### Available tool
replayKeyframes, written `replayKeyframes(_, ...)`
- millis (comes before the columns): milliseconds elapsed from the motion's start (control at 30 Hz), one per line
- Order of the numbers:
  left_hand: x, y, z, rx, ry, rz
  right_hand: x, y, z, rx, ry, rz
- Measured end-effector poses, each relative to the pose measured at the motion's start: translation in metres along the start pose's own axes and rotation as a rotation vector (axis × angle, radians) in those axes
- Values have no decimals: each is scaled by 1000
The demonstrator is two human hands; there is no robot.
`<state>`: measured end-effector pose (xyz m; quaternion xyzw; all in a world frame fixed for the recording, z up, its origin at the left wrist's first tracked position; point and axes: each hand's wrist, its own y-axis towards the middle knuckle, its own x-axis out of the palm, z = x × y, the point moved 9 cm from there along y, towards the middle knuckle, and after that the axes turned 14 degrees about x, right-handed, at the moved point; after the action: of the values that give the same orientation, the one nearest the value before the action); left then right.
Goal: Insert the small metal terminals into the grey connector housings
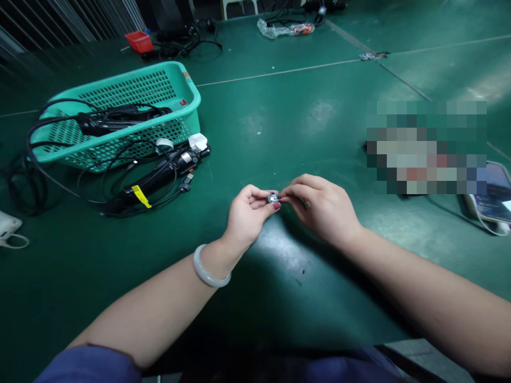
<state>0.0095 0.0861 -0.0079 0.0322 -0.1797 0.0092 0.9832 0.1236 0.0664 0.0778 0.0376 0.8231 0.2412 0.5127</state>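
Note:
Between thumb and fingers, my left hand (248, 211) pinches a small piece with a dark and white patterned surface (273, 198); its kind is too small to make out. A pale bangle (209, 270) circles the left wrist. My right hand (319, 205) meets it from the right, thumb and fingertips pressed together at the edge of the piece. Whether those fingertips hold a part of their own is hidden. Both hands are above the green tabletop (247, 314).
At left stands a green mesh basket (191, 114) with black cabled tools inside. Beside it lies a black cabled device (159, 178) with a yellow tag. A phone (493, 191) with a white cable is at right, near a blurred-out patch. Far back are a red tray (139, 41) and a plastic bag (275, 29).

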Motion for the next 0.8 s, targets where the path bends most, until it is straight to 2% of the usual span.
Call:
replayKeyframes(233, -1, 1, 2, 4, -101, 12, -2, 5, 19, 140, 138, 2)
replayKeyframes(367, -7, -1, 1, -65, -217, 100, 13, 7, 31, 178, 236, -80)
replayKeyframes(467, -22, -5, 8, -92, -240, 203, 24, 6, 36, 188, 293, -140)
replayKeyframes(567, -53, -14, 23, -82, -201, 322, 29, 6, 39, 190, 322, -174)
replayKeyframes(700, -119, -35, 46, -76, -7, 482, 32, 6, 41, 192, 329, -193)
replayKeyframes(800, -157, -45, 68, -16, 251, 474, 34, 6, 40, 187, 325, -213)
